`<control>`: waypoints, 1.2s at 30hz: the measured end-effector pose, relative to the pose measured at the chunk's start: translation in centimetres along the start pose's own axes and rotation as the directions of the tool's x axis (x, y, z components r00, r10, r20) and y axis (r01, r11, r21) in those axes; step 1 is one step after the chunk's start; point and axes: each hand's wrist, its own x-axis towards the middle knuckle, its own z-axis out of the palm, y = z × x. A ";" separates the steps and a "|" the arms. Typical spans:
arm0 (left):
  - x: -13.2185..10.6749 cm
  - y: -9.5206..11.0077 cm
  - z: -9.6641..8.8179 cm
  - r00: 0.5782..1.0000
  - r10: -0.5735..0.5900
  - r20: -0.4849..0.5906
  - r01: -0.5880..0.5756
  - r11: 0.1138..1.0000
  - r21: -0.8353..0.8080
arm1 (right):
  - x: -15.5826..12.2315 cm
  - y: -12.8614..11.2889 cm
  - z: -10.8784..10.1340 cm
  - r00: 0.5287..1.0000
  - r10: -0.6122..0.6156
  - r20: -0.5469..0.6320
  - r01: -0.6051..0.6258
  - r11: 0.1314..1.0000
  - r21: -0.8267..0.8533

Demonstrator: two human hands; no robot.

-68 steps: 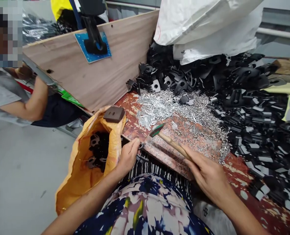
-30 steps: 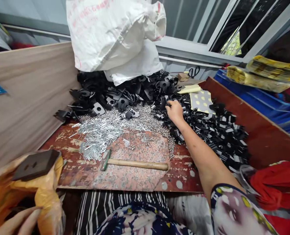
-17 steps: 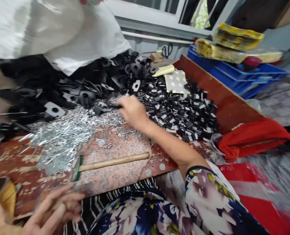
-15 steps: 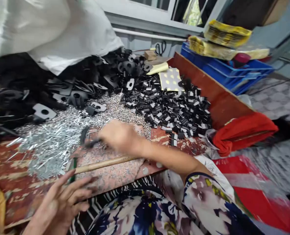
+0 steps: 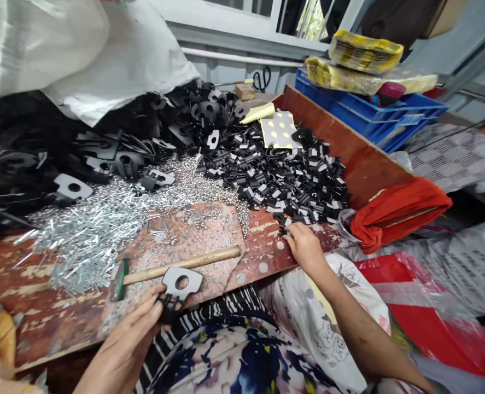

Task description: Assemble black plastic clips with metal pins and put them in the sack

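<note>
Gripping the holed part [image 5: 191, 284] in my left hand [image 5: 129, 331], passed from my right hand [image 5: 308, 249], I now pinch a small clip [image 5: 284, 230] with those freed fingers, the clip heap [image 5: 275, 175] just beyond them.

Left grip [image 5: 129, 331] holds a grey holed part [image 5: 193, 281], tilted; right grip [image 5: 308, 249], what seems a small black piece [image 5: 284, 231].
</note>
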 end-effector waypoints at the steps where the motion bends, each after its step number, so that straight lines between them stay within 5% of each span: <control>1: -0.1 0.1 0.4 0.999 0.017 0.047 -0.018 0.999 0.027 | -0.1 0.0 0.5 1.000 -0.013 0.008 0.013 1.000 0.019; 7: -0.5 0.8 2.0 0.968 0.099 0.229 -0.113 0.993 0.046 | 0.2 -3.3 0.2 0.997 -0.014 -0.072 0.032 0.965 0.261; 14: -0.3 1.5 4.9 0.877 0.187 0.443 -0.185 0.982 -0.048 | -0.2 -14.5 -0.4 0.948 -0.258 -0.186 0.313 0.655 0.688; 18: -0.3 1.3 5.7 0.847 0.289 0.445 -0.244 0.957 -0.156 | -0.7 -18.5 1.7 0.936 -0.280 -0.215 0.346 0.604 0.718; 22: -0.1 0.9 5.1 0.854 0.315 0.413 -0.257 0.947 -0.192 | -1.0 -19.1 2.6 0.929 -0.316 -0.194 0.353 0.597 0.720; 27: 0.7 0.5 3.6 0.849 0.269 0.455 -0.196 0.960 -0.201 | -1.2 -18.8 2.5 0.884 -0.453 -0.118 0.341 0.451 0.825; 33: 1.9 0.3 2.5 0.862 0.310 0.402 -0.304 0.949 -0.080 | -0.5 -17.8 1.8 0.752 -0.653 0.088 0.182 0.335 0.925; 36: 2.2 0.3 2.1 0.863 0.293 0.412 -0.293 0.954 -0.064 | 2.3 -16.1 1.1 0.671 -0.728 0.139 0.299 0.437 0.848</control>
